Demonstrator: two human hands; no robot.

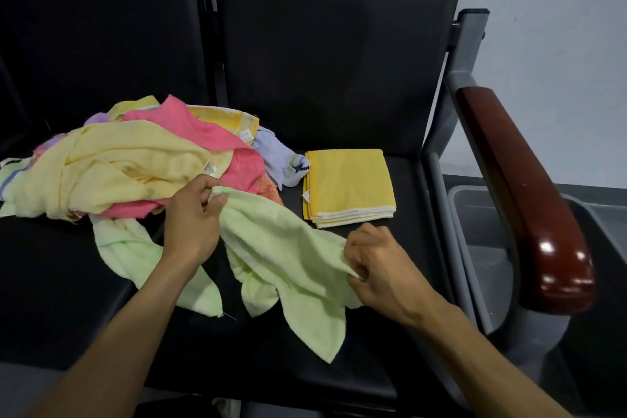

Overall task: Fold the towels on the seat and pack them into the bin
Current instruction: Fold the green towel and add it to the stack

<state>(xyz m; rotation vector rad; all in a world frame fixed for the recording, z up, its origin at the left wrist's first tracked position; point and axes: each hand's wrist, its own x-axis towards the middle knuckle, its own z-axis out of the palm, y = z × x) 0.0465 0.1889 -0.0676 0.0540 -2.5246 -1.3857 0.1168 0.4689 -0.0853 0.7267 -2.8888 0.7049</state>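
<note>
While stretched between them, green towel [285,248] | left hand [193,214] pinches corner | right hand [376,268] grips edge

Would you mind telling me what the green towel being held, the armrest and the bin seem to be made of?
Green towel: soft terry-like cloth, judging by its nap and limp drape. Armrest: probably varnished wood, reddish-brown with bright glossy highlights. Bin: likely matte grey plastic, smooth with rounded edges.

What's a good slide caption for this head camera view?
Both hands pinch a light green towel beside a folded yellow towel.
</note>
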